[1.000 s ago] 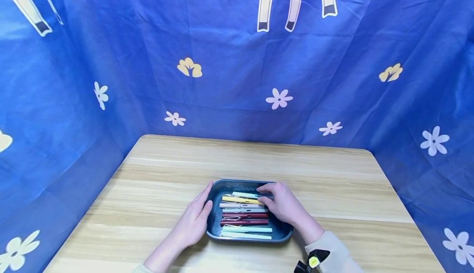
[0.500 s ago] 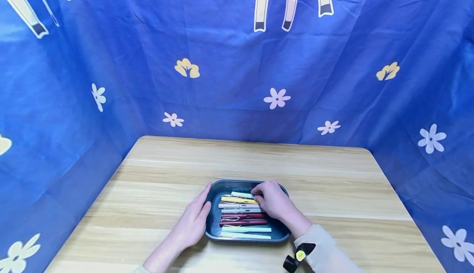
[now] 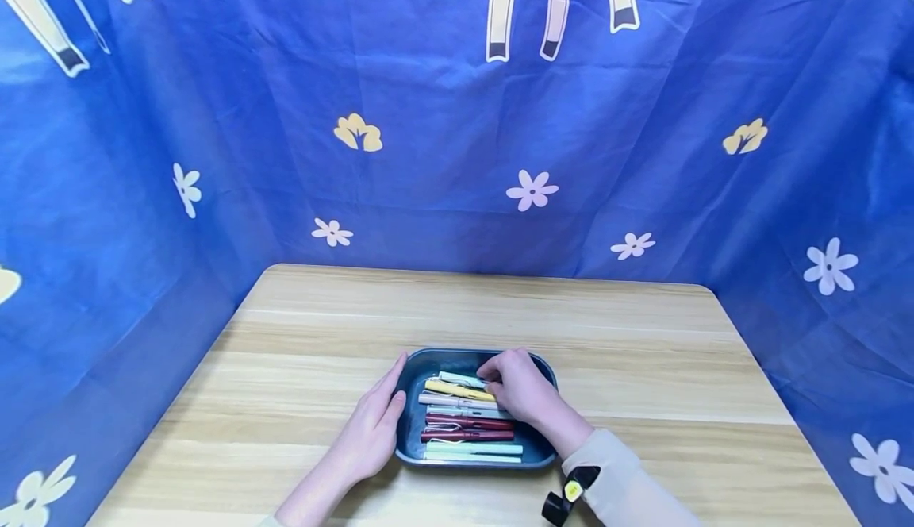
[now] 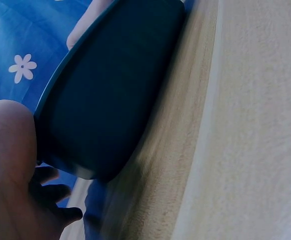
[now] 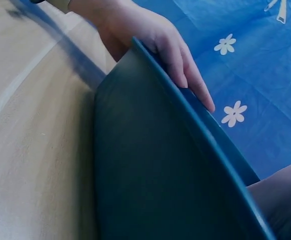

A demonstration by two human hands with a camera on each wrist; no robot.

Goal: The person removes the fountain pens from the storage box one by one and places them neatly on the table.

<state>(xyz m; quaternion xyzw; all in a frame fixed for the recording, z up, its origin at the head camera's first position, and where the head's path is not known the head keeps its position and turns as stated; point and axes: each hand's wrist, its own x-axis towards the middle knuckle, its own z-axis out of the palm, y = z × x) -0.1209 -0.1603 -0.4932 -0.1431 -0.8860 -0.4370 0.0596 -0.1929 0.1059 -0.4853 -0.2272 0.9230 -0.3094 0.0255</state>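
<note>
A dark teal tray (image 3: 471,465) holds several clip-on pens lying crosswise in a row. My left hand (image 3: 374,428) rests on the tray's left side, fingers extended along the outer wall and thumb at the rim; the left wrist view shows this hand (image 4: 8,150) against the wall. Inside the tray's far right part, my right hand (image 3: 527,390) pinches the right end of a pale blue pen (image 3: 458,378) between thumb and index finger, hiding that end. Just nearer lies a yellow pen (image 3: 457,390), followed by lavender, grey-blue, dark red (image 3: 467,436) and mint pens (image 3: 474,449).
The tray stands near the front of a wood-grain table (image 3: 314,336). A blue curtain (image 3: 443,178) with flowers and animal legs surrounds the table at the back and sides. A black strap device (image 3: 571,495) is worn on the right wrist.
My right hand has moved left over the pens. The pale blue pen has shifted left, and the far pens now slant slightly down to the right. My left hand stays at the tray's side.
</note>
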